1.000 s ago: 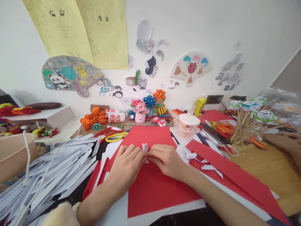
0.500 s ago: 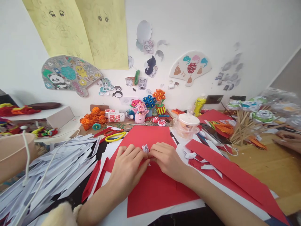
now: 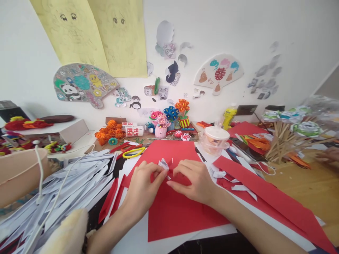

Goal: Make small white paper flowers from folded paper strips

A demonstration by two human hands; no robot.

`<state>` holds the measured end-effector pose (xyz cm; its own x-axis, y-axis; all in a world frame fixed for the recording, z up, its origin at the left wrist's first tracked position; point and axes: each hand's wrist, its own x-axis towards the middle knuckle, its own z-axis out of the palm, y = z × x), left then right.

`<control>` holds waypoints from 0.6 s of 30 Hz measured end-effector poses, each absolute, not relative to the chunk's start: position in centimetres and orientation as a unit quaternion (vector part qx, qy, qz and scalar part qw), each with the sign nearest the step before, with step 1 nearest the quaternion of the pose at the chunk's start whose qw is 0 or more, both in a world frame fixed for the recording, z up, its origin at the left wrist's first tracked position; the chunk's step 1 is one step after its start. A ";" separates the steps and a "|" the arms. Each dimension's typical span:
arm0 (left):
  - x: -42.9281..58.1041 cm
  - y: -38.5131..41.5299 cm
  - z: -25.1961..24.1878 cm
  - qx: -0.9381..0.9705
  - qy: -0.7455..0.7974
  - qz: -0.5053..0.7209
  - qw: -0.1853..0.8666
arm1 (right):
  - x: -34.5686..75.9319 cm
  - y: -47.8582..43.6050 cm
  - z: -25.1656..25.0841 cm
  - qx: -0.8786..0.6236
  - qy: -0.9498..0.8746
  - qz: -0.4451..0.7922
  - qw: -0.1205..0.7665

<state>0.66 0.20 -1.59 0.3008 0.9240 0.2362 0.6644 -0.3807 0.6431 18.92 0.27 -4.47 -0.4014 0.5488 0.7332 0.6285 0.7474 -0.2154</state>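
Observation:
Over the red paper sheets [image 3: 185, 215], my left hand [image 3: 147, 185] is closed in a pinch on a small folded white paper piece [image 3: 163, 164]. Its crumpled, petal-like top sticks up above the fingertips, and a bit of it shows below them. Just to its right, my right hand [image 3: 196, 181] has its thumb and fingers apart, curved toward the white paper with a small gap between. Nothing shows in it. White sheets lie under the red paper.
White paper strips [image 3: 79, 183] pile up at left beside a beige basket [image 3: 21, 176]. Yellow-handled scissors [image 3: 134, 152] lie behind my left hand. A lidded plastic cup [image 3: 215, 139] stands at back right, near paper flowers on sticks [image 3: 283, 141]. Another person's hand [image 3: 329, 155] is at far right.
My right hand has drawn away from the white paper, its thumb and fingers parting. My left hand still pinches the piece. The view has shifted slightly left.

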 end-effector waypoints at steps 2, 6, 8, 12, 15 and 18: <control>0.8 0.1 -1.7 0.776 0.511 0.297 0.221 | 18.8 0.3 -4.8 -0.351 -0.844 -0.092 0.395; 1.0 0.1 -1.6 0.782 0.505 0.302 0.204 | 18.6 0.3 -5.3 -0.345 -0.851 -0.159 0.362; 1.1 0.0 -1.4 0.787 0.505 0.303 0.185 | 18.6 0.2 -5.3 -0.341 -0.853 -0.163 0.359; 1.0 0.1 -0.9 0.791 0.514 0.292 0.159 | 18.4 0.1 -5.3 -0.335 -0.856 -0.154 0.363; 0.8 0.3 -0.7 0.788 0.522 0.288 0.156 | 18.3 0.0 -5.4 -0.336 -0.853 -0.155 0.369; 0.7 0.8 -0.7 0.800 0.508 0.287 0.140 | 18.4 0.0 -5.4 -0.336 -0.854 -0.154 0.365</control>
